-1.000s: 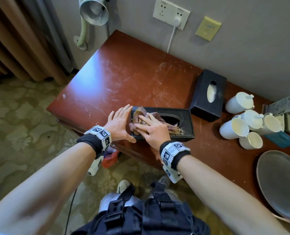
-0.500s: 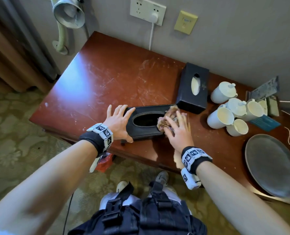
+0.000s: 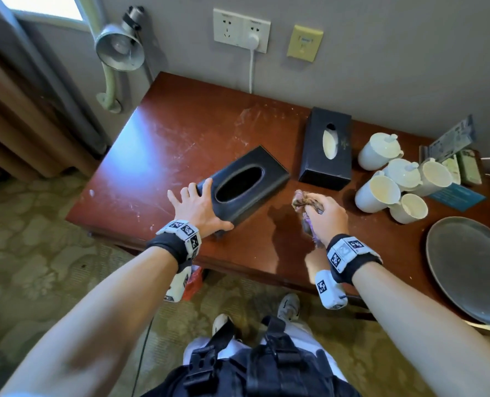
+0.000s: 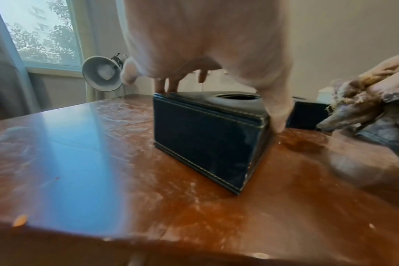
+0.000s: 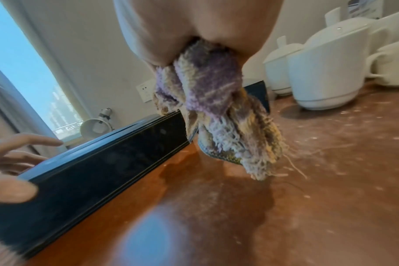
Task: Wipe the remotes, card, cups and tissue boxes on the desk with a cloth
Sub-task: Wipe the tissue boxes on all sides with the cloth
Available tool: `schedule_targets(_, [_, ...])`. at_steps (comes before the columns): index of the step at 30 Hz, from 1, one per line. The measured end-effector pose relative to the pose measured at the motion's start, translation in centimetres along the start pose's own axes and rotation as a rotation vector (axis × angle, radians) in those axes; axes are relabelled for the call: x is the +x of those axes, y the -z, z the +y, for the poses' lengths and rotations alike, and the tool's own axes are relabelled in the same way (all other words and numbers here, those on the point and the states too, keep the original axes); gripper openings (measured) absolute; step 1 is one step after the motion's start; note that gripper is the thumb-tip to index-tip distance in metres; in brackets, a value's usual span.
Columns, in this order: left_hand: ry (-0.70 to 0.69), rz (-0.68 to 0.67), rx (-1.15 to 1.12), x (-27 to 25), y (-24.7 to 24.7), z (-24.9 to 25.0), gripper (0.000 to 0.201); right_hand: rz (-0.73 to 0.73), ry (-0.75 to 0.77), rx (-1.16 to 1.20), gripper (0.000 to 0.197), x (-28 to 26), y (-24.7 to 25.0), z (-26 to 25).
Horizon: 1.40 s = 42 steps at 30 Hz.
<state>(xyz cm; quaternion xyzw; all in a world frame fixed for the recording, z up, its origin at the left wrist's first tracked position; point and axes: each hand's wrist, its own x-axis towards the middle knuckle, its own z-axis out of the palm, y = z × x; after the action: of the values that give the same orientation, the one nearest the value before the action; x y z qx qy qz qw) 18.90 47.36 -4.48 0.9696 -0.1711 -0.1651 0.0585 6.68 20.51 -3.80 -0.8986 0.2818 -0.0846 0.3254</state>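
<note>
A black leather tissue box [image 3: 242,184] lies at an angle near the desk's front edge, its oval slot facing up. My left hand [image 3: 212,204] rests on its near-left corner, fingers [image 4: 169,86] spread on the top and thumb [image 4: 278,124] against the front side. My right hand [image 3: 323,210] grips a bunched purple-and-tan cloth [image 3: 305,200] just right of the box, held above the desk and clear of the box. From the right wrist, the cloth [image 5: 207,93] hangs frayed below the fist. A second black tissue box [image 3: 326,147] stands behind.
Several white cups [image 3: 376,193], some lidded, crowd the right of the red-brown desk [image 3: 180,133]. A blue card [image 3: 457,197] and leaflets lie beyond them, and a grey plate [image 3: 472,267] sits at the front right. A lamp [image 3: 120,50] hangs on the wall at the left.
My right hand has drawn the cloth off the box top to the right and bunched it in a fist. The box has turned, its right end swinging away from me.
</note>
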Motion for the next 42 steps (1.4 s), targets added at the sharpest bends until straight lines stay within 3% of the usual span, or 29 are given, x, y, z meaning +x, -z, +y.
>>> schedule_targets(3, [0.072, -0.022, -0.030, 0.2, 0.6, 1.1, 0.129, -0.027, 0.044, 0.040, 0.029, 0.2, -0.9, -2.2])
schedule_targets(11, [-0.135, -0.054, 0.089, -1.4, -0.6, 2.5, 0.122, -0.119, 0.092, -0.036, 0.032, 1.6, -1.9, -5.1])
schedule_targets(17, [-0.139, 0.001, 0.164, -0.6, -0.9, 4.6, 0.124, -0.111, 0.052, -0.075, 0.051, 3.4, 0.1, -4.3])
schedule_targets(25, [-0.082, 0.019, 0.150, 4.0, 0.2, 9.5, 0.121, -0.111, 0.081, -0.147, 0.037, 7.6, 2.8, -1.8])
schedule_targets(34, [-0.047, -0.003, 0.106, 9.8, 1.7, 13.6, 0.117, -0.132, 0.081, -0.225, 0.044, 12.6, 4.2, -0.2])
schedule_targets(38, [-0.035, -0.016, 0.111, 11.8, 2.2, 15.0, 0.118, -0.118, 0.112, -0.272, 0.053, 14.4, 4.6, 0.1])
schedule_targets(42, [-0.028, -0.023, 0.112, 13.6, 2.5, 16.1, 0.120, -0.152, 0.194, -0.270, 0.050, 15.6, 3.9, 1.0])
